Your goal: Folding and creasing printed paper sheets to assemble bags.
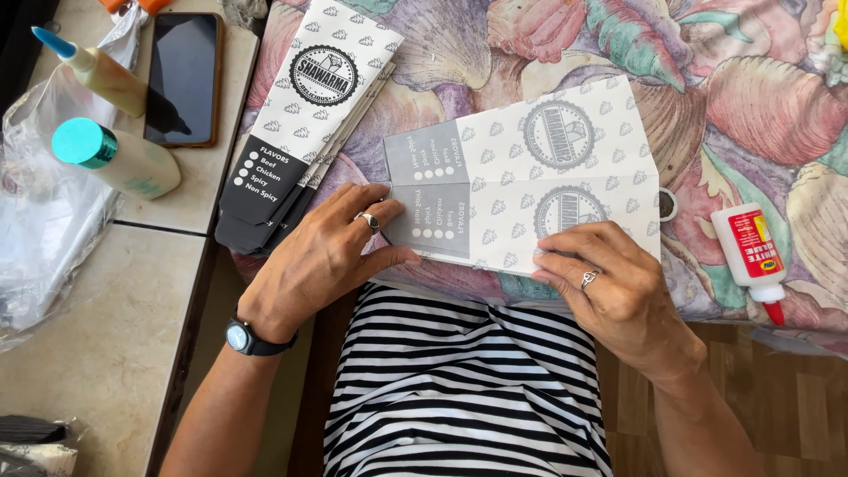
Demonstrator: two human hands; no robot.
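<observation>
Both forearms reached forward; the left hand lay flat, fingers spread, while the right hand pressed down, fingers curled.

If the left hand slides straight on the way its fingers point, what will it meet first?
The left hand points right, along the flat printed paper sleeve it already presses. It would probably stay on that sleeve; the right hand lies further along, slightly lower.

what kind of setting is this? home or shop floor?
Probably a home, set up for hand assembly. A seashell-print cloth covers the work surface, a tiled counter beside it holds a phone, and a white glue bottle lies by flat printed paper sleeves.
</observation>
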